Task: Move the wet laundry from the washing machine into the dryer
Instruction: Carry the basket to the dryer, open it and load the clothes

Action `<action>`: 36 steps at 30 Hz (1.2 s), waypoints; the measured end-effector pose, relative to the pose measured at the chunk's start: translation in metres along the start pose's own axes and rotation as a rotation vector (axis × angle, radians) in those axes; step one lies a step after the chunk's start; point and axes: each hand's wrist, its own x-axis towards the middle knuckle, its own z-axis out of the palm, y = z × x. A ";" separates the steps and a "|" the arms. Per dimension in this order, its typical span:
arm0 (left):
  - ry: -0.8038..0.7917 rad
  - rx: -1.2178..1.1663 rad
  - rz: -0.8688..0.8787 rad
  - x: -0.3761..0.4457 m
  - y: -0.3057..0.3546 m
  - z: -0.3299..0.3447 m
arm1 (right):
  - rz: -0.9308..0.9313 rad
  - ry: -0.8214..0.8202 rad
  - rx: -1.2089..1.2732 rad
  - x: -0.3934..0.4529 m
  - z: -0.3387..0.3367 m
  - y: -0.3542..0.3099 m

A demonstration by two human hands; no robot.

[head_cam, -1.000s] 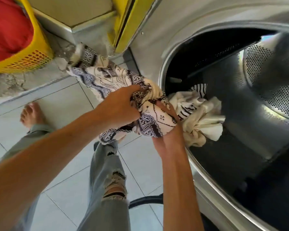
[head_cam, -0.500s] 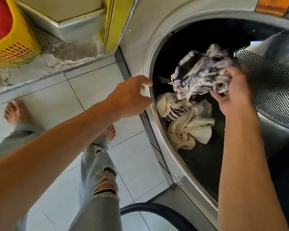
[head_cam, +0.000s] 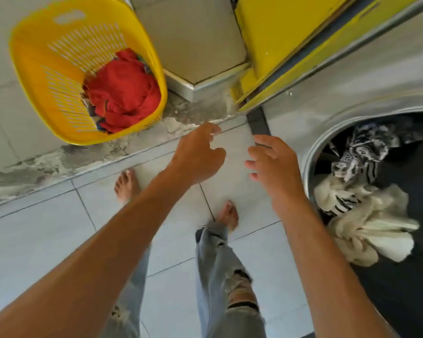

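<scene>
Laundry sits in two places in the head view. A patterned black-and-white cloth (head_cam: 363, 152) lies inside the round drum opening (head_cam: 310, 152) at the right, at the far side of the load, and a cream cloth with dark stripes (head_cam: 366, 220) lies bunched just nearer, touching it and hanging over the lower lip of the opening. The machine's grey metal front (head_cam: 352, 81) surrounds the opening. At the far left, a yellow basket (head_cam: 34, 76) with slotted walls stands tipped toward the camera on a worn concrete ledge (head_cam: 59, 162), and red clothing (head_cam: 125, 91) fills its lower part, with a few darker pieces tucked beneath.

Both arms reach forward over the pale tiled floor (head_cam: 34, 240). The left hand (head_cam: 198, 154) hangs in the air with fingers loosely curled and spread, holding nothing. The right hand (head_cam: 274, 167) is just beside it, also empty, fingers apart and slightly bent, its back close to the rim of the drum opening. The two hands are near each other without touching, between the basket and the drum.

Below them two bare feet stand on the tiles, and the legs wear light ripped jeans (head_cam: 225, 284). A yellow panel (head_cam: 279, 32) rises at the far side, next to a grey tiled block.
</scene>
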 end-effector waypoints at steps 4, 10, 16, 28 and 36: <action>0.142 -0.007 -0.074 0.024 -0.045 -0.073 | -0.105 -0.135 -0.112 0.012 0.077 -0.039; 0.202 -0.063 -0.178 0.048 -0.106 -0.153 | -0.289 -0.275 -0.280 0.048 0.185 -0.096; 0.191 -0.151 -0.248 0.079 -0.155 -0.194 | -0.393 -0.277 -0.796 0.106 0.279 -0.096; 0.114 -0.232 -0.327 0.151 -0.392 -0.100 | -0.451 -0.237 -1.085 0.176 0.323 -0.066; -0.063 -0.915 -0.419 0.103 -0.163 -0.216 | -0.570 -0.498 -0.464 0.022 0.258 -0.096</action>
